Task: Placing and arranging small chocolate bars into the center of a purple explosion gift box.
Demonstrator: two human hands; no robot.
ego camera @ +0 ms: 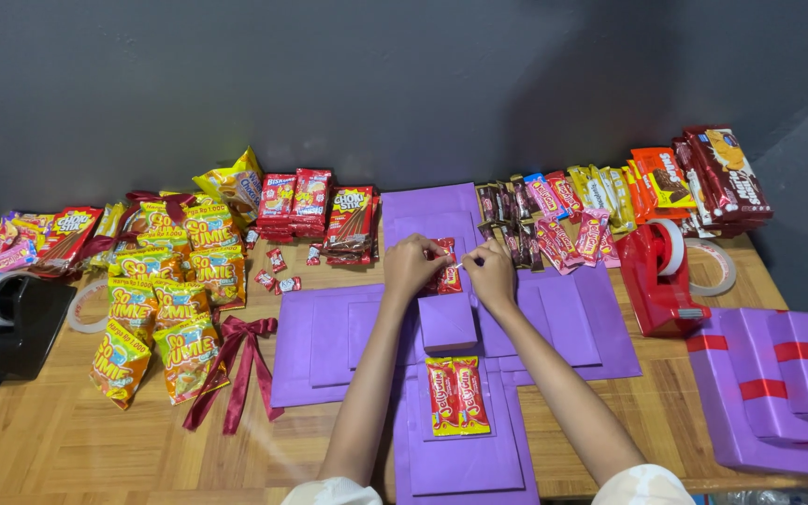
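At table centre, both hands are meeting over the far flap of the unfolded purple box layout (pixel 479 360). Left hand (pixel 411 266) is pressing fingers closed onto a small red snack packet (pixel 448 278); right hand (pixel 490 271) is pinching something thin and pale at the packet's right edge (tape or a tab, too small to tell). Packet is lying directly between the two hands, long axis running away from the person, both hands about equally near it. A small purple cube (pixel 447 321) is sitting just nearer than the hands, and a pair of red-and-yellow packets (pixel 457 396) is lying on the near flap, long axes also pointing away. Left of the layout: yellow chip bags (pixel 156 318), a dark red ribbon bow (pixel 233 360), red stick-snack packs (pixel 352 221) along the wall. Right: a row of mixed chocolate and wafer bars (pixel 572 210), a red tape dispenser (pixel 658 279), and a closed purple box with red stripes (pixel 778 388) at the table's edge.
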